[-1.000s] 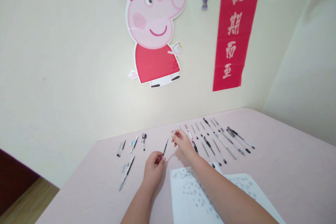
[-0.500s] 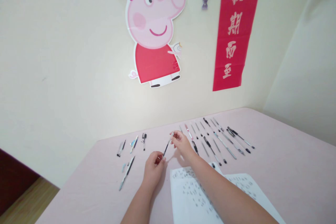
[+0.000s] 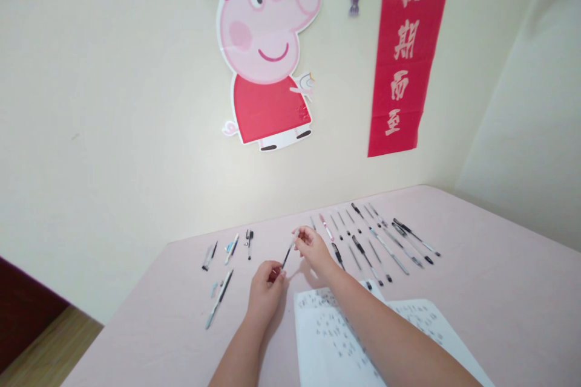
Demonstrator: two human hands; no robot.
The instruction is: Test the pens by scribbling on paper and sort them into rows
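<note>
A slim pen refill (image 3: 288, 254), dark along its lower part and pale at the top, slants between my two hands above the table. My left hand (image 3: 267, 284) pinches its lower end with curled fingers. At the upper end, my right hand (image 3: 312, 246) has its thumb and fingers closed on the pale tip. Just right of my right hand lies a black-capped pen (image 3: 337, 254), partly behind the wrist. A pink and white pen (image 3: 326, 228) rests beyond that hand.
Several pens and refills lie in rows on the right, among them a light blue pen (image 3: 389, 252). To the left are pen parts and a longer pen (image 3: 219, 299). Written paper sheets (image 3: 327, 357) lie under my right forearm. The pink tabletop (image 3: 149, 326) meets the wall behind.
Hardly anything differs. Both hands keep their hold on the refill, with only a very slight shift.
</note>
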